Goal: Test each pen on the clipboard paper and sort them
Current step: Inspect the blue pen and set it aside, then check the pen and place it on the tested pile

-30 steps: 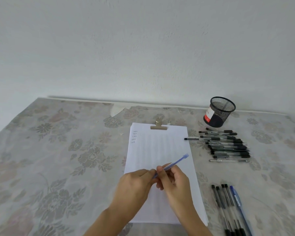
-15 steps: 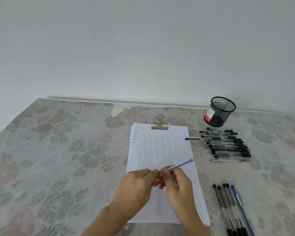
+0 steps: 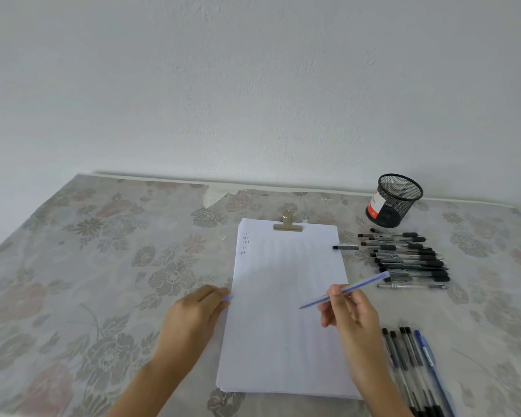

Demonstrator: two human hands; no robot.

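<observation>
Once drawn apart, pinches cap [image 3: 227,297] in left hand [image 3: 193,311] beside clipboard paper [image 3: 283,350], grips blue pen [image 3: 352,288] in right hand [image 3: 354,314], tip bared: likely ready for test scribble.

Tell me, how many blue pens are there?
2. One blue pen in the right hand above the paper; a second blue pen rightmost in the near row. The far pile could hide more.

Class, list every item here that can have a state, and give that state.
Blue pen, uncapped, gripped by right hand.
Cap, pinched by left hand.
Paper, clipped, few marks top left.
Mesh cup, upright, seemingly empty.
Far pens, lying in a row.
Near pens, lying side by side.
</observation>
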